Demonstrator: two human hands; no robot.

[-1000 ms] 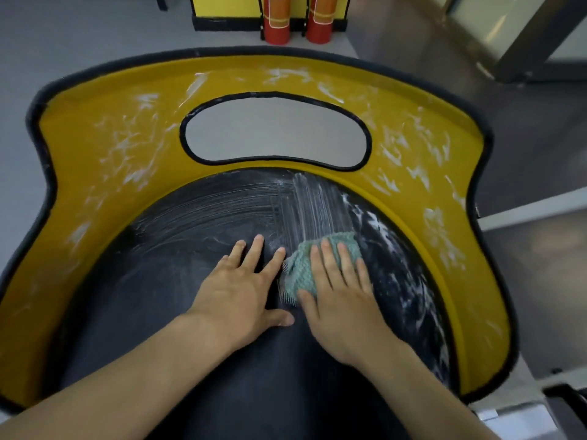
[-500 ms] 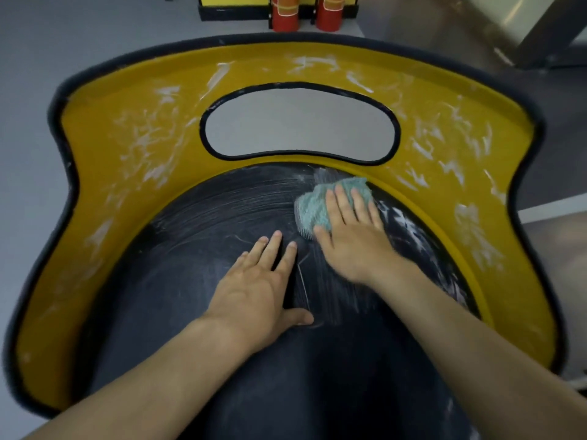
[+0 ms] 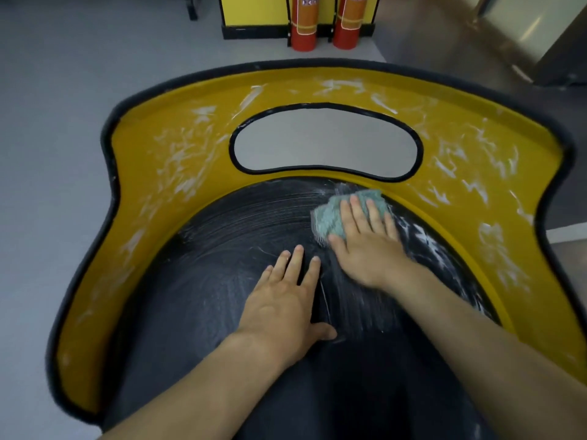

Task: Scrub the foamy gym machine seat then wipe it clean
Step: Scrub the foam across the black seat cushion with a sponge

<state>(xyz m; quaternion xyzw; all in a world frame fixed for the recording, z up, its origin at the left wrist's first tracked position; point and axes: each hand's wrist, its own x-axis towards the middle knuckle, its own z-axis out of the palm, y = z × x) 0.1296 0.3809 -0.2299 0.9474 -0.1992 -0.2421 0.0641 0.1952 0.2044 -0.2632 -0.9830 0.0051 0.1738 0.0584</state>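
Scrubbing continues: flat right hand point(image 3: 365, 249) has pushed green cloth point(image 3: 330, 217) to the far edge of the seat point(image 3: 222, 281); spread left hand point(image 3: 282, 306) braces.

Item: black domed seat pad point(image 3: 206, 281), whose left half lies open to passage. The left hand point(image 3: 282, 309) rests flat mid-pad, just beside the right hand point(image 3: 365, 249), which presses a teal woven cloth point(image 3: 330, 217) next to the raised yellow foam-streaked surround point(image 3: 158, 173). That wall closes the pad's far edge and both sides.

Black seat pad point(image 3: 222, 281) streaked white, yellow surround point(image 3: 178, 147) – white foam smears, teal scrubbing cloth point(image 3: 330, 217), red extinguishers point(image 3: 303, 23)
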